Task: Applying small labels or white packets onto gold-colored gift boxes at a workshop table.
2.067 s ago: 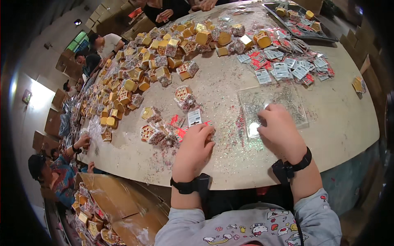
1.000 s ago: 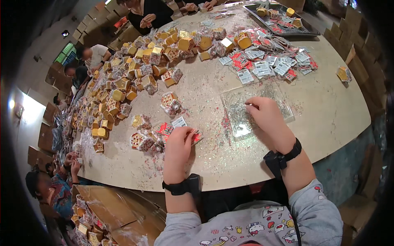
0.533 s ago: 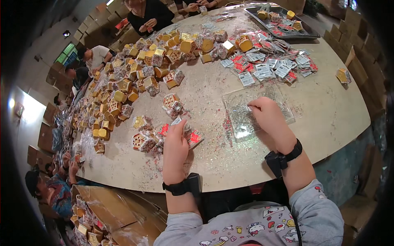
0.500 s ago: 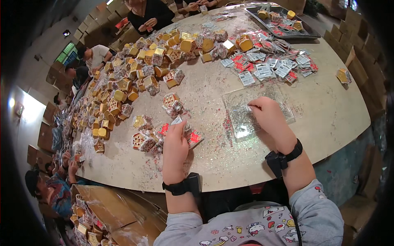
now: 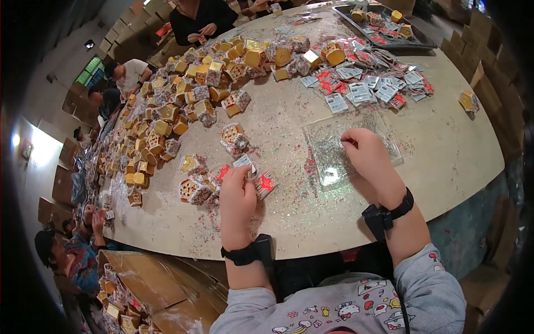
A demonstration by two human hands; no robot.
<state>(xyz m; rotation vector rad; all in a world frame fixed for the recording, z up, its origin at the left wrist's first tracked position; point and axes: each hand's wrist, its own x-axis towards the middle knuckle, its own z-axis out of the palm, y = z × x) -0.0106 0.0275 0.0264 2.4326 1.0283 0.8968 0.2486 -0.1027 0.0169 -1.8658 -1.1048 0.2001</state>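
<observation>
Left hand (image 5: 236, 195) barely shifted, pinching grey packet (image 5: 243, 162) upright for loading; right hand (image 5: 367, 156) curled in clear tray (image 5: 389, 146), probably pinching glitter.

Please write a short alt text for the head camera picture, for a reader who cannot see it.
At a table strewn with glitter, the person's left hand holds a small flat packet, and the right hand reaches into a clear tray. Gold and red patterned boxes crowd the far side.
</observation>
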